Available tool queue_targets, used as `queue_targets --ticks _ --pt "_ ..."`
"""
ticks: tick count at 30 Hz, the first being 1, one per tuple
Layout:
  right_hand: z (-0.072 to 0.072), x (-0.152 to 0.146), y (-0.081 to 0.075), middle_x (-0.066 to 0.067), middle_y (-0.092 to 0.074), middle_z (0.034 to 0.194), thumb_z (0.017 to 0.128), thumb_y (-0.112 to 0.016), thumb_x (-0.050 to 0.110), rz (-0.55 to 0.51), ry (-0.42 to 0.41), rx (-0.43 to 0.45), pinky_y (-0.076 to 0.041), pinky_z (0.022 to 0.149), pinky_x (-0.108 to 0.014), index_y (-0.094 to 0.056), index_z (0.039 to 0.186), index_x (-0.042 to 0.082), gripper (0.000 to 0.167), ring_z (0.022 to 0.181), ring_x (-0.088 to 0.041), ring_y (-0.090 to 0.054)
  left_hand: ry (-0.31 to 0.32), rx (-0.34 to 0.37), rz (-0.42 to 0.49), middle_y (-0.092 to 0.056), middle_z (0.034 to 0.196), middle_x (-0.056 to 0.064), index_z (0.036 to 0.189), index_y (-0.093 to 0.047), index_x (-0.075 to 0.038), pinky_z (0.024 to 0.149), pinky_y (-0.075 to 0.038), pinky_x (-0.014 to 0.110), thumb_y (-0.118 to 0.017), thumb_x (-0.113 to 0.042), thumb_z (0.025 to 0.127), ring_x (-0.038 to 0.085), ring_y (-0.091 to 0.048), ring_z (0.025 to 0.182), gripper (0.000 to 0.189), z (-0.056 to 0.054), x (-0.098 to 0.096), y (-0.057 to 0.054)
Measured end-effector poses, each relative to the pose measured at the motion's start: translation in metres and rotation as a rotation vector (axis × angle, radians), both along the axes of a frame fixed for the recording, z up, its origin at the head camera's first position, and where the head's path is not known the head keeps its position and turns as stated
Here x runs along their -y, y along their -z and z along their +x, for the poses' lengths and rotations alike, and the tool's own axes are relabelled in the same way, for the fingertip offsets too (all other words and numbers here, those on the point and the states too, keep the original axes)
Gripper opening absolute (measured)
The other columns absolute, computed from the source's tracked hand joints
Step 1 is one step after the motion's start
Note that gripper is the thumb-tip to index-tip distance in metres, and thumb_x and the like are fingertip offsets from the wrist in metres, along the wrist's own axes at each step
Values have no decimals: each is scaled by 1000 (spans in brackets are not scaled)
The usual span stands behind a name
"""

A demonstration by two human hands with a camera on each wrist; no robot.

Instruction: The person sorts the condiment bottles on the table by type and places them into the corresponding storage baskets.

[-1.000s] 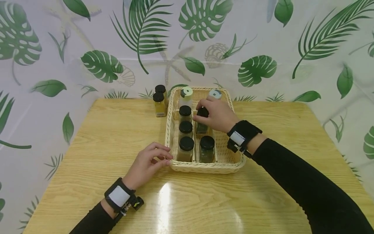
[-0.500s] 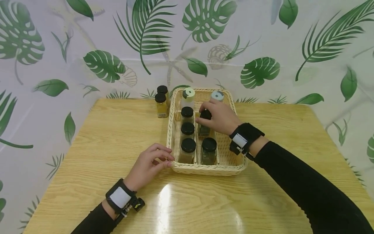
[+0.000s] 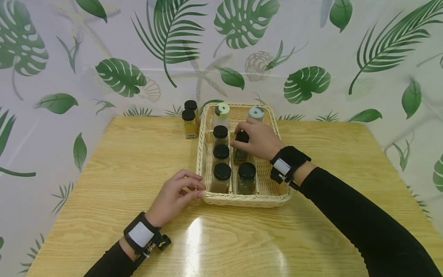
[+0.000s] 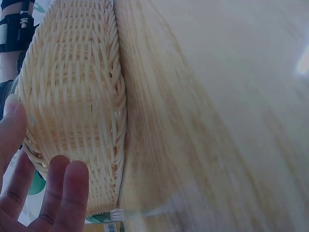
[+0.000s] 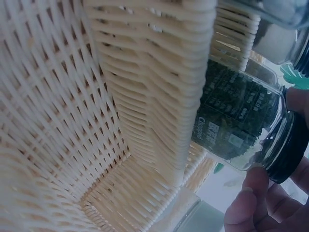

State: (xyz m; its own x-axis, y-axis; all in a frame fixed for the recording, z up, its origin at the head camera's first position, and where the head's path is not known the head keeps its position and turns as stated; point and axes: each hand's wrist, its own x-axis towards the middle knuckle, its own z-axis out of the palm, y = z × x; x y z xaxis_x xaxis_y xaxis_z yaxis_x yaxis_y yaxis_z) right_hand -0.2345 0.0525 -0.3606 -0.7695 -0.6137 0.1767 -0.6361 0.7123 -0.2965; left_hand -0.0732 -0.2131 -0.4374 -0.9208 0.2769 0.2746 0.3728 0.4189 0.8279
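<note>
My right hand (image 3: 260, 139) pinches the black lid of a glass spice jar (image 5: 236, 113) filled with dark green flakes. In the right wrist view, thumb and fingers lie around the lid, and the jar stands beside a woven divider (image 5: 159, 92). My left hand (image 3: 176, 196) touches the front left corner of the wicker basket (image 3: 245, 199) with relaxed fingers. The left wrist view shows fingertips (image 4: 76, 174) against the basket's outer weave. Another green-filled jar (image 3: 246, 179) stands in front of the held one. Several black-lidded jars (image 3: 221, 174) form the left row.
At the basket's back stand a bottle with a pale green cap (image 3: 222, 109) and one with a pale blue cap (image 3: 256, 112). Two yellow-filled jars (image 3: 190, 125) stand on the wooden table (image 3: 145, 150) left of the basket. A leaf-patterned cloth (image 3: 221, 50) hangs behind.
The right hand, still holding the jar by its lid, has come very slightly nearer the basket's front. The left hand stays at the basket corner.
</note>
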Motion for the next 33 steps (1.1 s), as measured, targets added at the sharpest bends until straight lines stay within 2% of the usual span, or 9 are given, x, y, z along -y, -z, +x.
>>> queue_targets --ticks 10,21,27,30,33 --pt "-1 0 10 -7 -60 107 91 -71 46 19 -15 17 -50 68 -38 -67 113 13 40 80 -22 -60 -3 -7 2 -63 121 7 98 -75 -18 70 -59 27 -76 -19 89 14 -62 92 10 2 -1 -1" --pt "0 -5 8 -8 -59 111 92 -69 49 -9 9 59 -50 73 -39 -66 117 13 44 85 -23 -58 -1 4 13 -63 122 8 98 -75 -19 70 -59 29 -75 -17 89 15 -62 92 9 1 -1 -1" --pt "8 -22 1 -11 -60 116 93 -66 51 -35 37 80 -51 76 -42 -61 126 15 48 98 -27 -61 -4 6 12 -63 122 8 98 -75 -19 70 -59 29 -75 -18 89 14 -62 93 9 1 -2 0" --pt "12 -36 -2 -12 -62 115 95 -64 51 -44 57 86 -51 76 -43 -60 128 14 50 100 -29 -61 -3 2 10 -63 122 7 98 -75 -19 70 -59 28 -75 -18 89 14 -62 92 9 2 -2 1" --pt "17 -53 -5 -11 -63 109 95 -63 50 -40 80 71 -50 74 -41 -62 125 14 47 92 -27 -60 -6 -4 3 -63 122 7 98 -75 -20 70 -59 27 -75 -19 89 14 -62 92 9 2 -1 1"
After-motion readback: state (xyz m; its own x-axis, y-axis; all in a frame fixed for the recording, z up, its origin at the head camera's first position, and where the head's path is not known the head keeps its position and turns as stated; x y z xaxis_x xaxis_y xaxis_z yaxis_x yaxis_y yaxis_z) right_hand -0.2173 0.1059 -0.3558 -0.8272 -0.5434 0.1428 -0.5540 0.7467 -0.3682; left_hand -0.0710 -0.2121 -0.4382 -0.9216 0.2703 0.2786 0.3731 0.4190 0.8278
